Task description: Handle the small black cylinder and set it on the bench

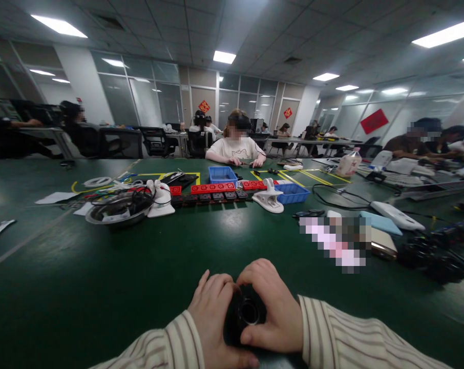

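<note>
At the near edge of the green table, a black round object with a ring-shaped opening on top stands between my hands; I cannot make out its exact kind. Its far side and base are partly covered by my fingers. My right hand curls round it from the right, thumb at the near side and fingers at the far side. On the left, my left hand bends round the same object, its thumb low in front and its fingers against the far left side.
Ahead lie a metal bowl of parts, white clips, red socket strips and blue bins. Phones, a white power bank and black cables lie right. A person sits opposite.
</note>
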Demonstrator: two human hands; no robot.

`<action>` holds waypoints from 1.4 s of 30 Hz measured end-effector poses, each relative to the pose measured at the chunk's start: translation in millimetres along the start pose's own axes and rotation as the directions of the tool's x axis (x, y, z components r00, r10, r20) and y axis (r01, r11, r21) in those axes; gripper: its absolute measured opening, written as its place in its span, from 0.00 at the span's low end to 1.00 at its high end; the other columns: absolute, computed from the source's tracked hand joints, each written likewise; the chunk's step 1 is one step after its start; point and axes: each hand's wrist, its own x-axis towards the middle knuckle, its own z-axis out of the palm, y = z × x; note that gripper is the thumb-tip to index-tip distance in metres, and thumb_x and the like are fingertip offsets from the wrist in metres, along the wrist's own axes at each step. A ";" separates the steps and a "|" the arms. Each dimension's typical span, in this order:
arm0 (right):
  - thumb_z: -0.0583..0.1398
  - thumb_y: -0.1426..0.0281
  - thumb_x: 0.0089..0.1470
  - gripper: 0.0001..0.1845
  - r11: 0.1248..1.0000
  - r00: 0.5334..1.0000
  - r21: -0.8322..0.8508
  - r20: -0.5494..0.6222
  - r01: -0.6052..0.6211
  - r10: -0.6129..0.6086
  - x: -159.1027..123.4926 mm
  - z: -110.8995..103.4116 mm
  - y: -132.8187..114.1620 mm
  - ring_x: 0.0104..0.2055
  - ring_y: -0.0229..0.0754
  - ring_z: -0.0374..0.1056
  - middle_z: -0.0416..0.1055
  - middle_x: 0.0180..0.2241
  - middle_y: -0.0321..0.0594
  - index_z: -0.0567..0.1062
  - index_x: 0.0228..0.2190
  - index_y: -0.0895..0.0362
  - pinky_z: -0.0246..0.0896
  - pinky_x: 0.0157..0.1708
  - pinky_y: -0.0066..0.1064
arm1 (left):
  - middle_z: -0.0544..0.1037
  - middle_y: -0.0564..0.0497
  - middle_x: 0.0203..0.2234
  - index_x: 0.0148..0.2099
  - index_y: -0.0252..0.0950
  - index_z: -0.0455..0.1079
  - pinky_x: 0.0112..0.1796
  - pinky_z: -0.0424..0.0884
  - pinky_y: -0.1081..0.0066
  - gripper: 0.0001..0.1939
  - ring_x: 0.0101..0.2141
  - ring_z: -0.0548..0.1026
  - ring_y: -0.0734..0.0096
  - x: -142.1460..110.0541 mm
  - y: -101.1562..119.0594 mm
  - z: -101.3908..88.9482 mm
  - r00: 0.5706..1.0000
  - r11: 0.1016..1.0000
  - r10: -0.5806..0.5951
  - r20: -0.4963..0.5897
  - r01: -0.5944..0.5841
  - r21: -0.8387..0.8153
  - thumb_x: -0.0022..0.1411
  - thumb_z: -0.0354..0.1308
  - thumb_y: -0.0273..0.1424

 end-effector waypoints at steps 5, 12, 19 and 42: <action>0.45 0.41 0.48 0.33 1.000 0.999 -0.008 0.046 0.006 -0.005 -0.3 -3.3 -1.6 0.31 0.41 0.58 0.64 0.29 0.41 0.67 0.31 0.59 0.51 0.33 0.35 | 0.68 0.47 0.36 0.41 0.36 0.62 0.52 0.50 0.44 0.36 0.40 0.68 0.56 -1.0 1.2 1.9 1.000 1.000 -0.025 -0.013 0.025 0.003 0.34 0.63 0.54; 0.45 0.41 0.49 0.32 1.000 1.000 0.011 0.024 -0.020 0.020 -8.4 6.5 5.2 0.30 0.38 0.58 0.64 0.26 0.37 0.67 0.29 0.57 0.50 0.31 0.31 | 0.68 0.50 0.34 0.39 0.38 0.62 0.52 0.50 0.50 0.19 0.40 0.68 0.61 -1.0 -1.2 1.2 0.998 0.999 -0.011 0.063 0.013 -0.029 0.49 0.56 0.45; 0.55 0.58 0.52 0.13 0.994 0.988 -0.008 0.105 0.111 -0.110 -10.8 11.2 12.2 0.36 0.37 0.60 0.69 0.33 0.35 0.68 0.34 0.55 0.54 0.35 0.30 | 0.68 0.50 0.34 0.37 0.38 0.64 0.52 0.53 0.52 0.15 0.39 0.68 0.61 -0.8 -3.3 2.1 0.995 0.999 -0.049 0.088 0.051 -0.012 0.48 0.56 0.40; 0.44 0.37 0.44 0.38 0.991 0.998 0.120 -0.014 -0.052 0.054 -9.1 8.7 8.8 0.35 0.41 0.60 0.66 0.33 0.41 0.66 0.33 0.58 0.54 0.37 0.34 | 0.71 0.45 0.37 0.46 0.40 0.64 0.49 0.53 0.42 0.30 0.40 0.70 0.55 -4.0 -9.0 6.5 0.999 0.993 0.050 0.015 -0.051 0.108 0.52 0.46 0.57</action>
